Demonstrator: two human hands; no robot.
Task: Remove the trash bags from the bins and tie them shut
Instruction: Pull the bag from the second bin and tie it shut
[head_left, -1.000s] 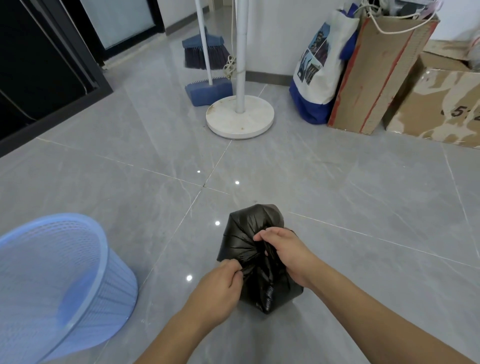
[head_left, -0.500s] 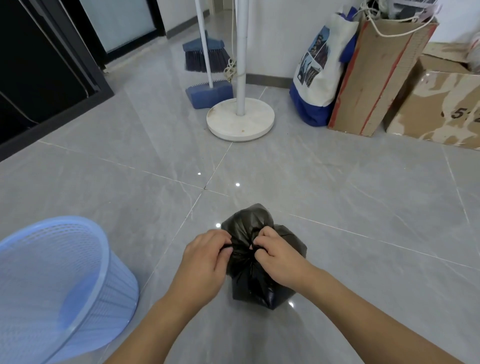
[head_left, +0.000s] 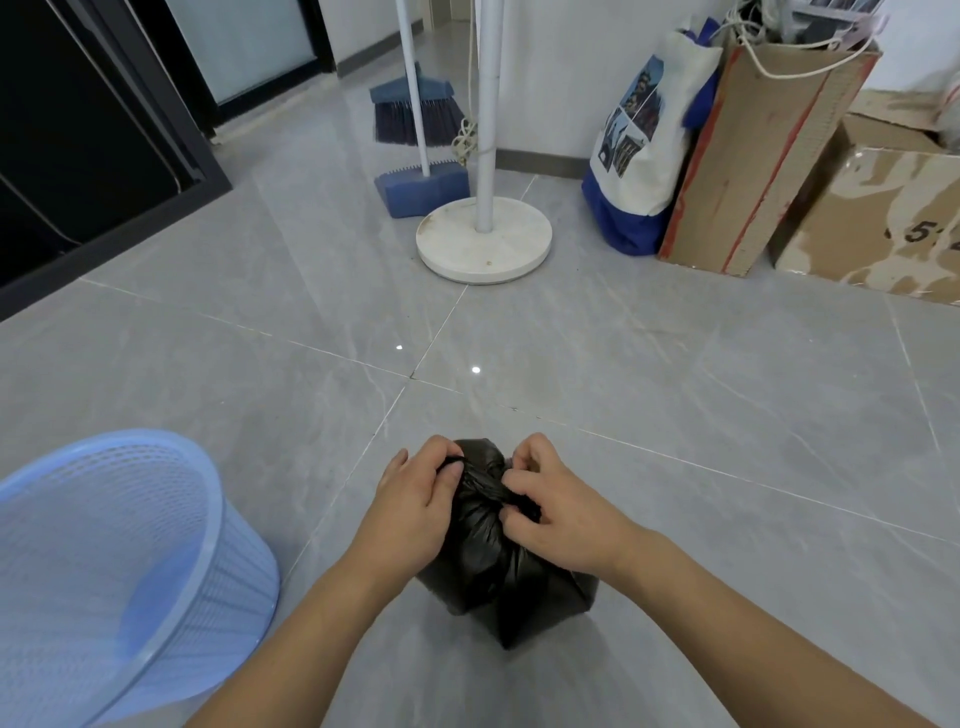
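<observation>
Grey floor tiles (head_left: 675, 364) are filling most of the frame, and you are crouching or leaning over a black trash bag (head_left: 498, 571) sitting on them at lower centre. At lower left an empty blue mesh bin (head_left: 119, 561) is tipping on its side, mouth toward you, near the bag but apart from it. Along the top, a white stand base (head_left: 483, 241), a blue broom and dustpan (head_left: 415, 150), a tote bag (head_left: 644, 156) and cardboard boxes (head_left: 769, 156) are lining the wall, well apart from your work.

The bag's gathered neck is running sideways across the top of the bag, from left to right between your hands, and that twisted band is what the coming pull turns on. Both hands are equally close to it, one at each end, with the bag's bulk hanging below and toward you.

Your left hand (head_left: 415, 509) is pinching a black strand at the left end of the neck between thumb and curled fingers. Your right hand (head_left: 561, 514) is closing its fingers round the right end of the twist, knuckles up, fingertips tucked into the plastic. Neither hand is spread.

You are probably mid-knot: the bag is already out of the bin, and drawing the two ends apart along that sideways line should cinch it. The thin plastic may tear under a hard pull.
</observation>
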